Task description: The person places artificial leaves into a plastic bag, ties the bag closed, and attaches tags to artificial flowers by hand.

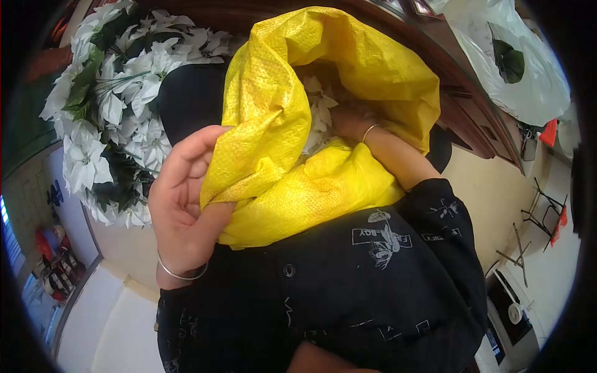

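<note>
A yellow woven plastic sack (323, 199) lies across my lap against a dark printed shirt, its wide mouth held up toward me. My left hand (189, 199) pinches the sack's rim between thumb and fingers on the left side. Through the mouth goes my right hand (351, 121), up to the bracelet at the wrist. It is beside white artificial poinsettias (318, 112) in the sack; shadow and the sack hide its fingers, so their grip cannot be made out.
A big bunch of white artificial poinsettias (87, 152) with dark green leaves stands to the left. Dark wooden furniture (476, 118) runs behind the sack. A translucent plastic bag (528, 74) with a green leaf in it lies at upper right.
</note>
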Demonstrator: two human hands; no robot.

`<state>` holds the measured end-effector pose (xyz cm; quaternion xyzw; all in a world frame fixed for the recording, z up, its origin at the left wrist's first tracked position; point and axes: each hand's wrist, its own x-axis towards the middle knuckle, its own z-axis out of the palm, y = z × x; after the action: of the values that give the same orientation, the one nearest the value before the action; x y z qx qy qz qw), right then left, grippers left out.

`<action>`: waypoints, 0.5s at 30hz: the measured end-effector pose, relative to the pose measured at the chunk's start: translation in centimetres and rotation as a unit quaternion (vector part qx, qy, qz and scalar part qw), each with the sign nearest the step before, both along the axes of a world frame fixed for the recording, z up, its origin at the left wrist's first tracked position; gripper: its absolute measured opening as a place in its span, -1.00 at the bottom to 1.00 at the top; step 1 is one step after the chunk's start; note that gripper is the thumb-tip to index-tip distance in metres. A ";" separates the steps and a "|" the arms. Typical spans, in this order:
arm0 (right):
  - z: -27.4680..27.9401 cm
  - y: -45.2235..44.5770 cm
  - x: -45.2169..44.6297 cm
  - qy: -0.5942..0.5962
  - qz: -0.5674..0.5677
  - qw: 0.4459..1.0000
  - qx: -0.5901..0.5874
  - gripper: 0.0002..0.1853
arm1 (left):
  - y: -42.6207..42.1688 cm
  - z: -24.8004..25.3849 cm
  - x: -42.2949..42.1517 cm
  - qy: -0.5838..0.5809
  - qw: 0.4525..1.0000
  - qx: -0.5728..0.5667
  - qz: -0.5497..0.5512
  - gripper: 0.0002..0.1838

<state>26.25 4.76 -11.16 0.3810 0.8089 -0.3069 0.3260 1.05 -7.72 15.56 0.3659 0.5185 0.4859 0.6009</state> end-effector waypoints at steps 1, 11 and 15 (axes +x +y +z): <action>-0.3 -0.4 0.4 0.056 -0.036 0.998 0.021 -0.21 | 0.0 0.0 0.2 0.011 1.000 -0.013 0.009 -0.35; -5.8 1.9 3.2 0.196 0.013 0.979 0.058 -0.56 | 0.3 0.4 0.7 0.013 0.997 -0.052 0.047 -0.30; 0.3 2.5 1.5 0.188 -0.073 0.979 0.021 -0.66 | 0.6 0.1 0.7 0.014 0.998 -0.038 0.048 -0.30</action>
<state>27.77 7.29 -10.85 0.3812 0.8320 -0.3793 0.1366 1.75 -7.15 15.69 0.3239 0.5618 0.4891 0.5832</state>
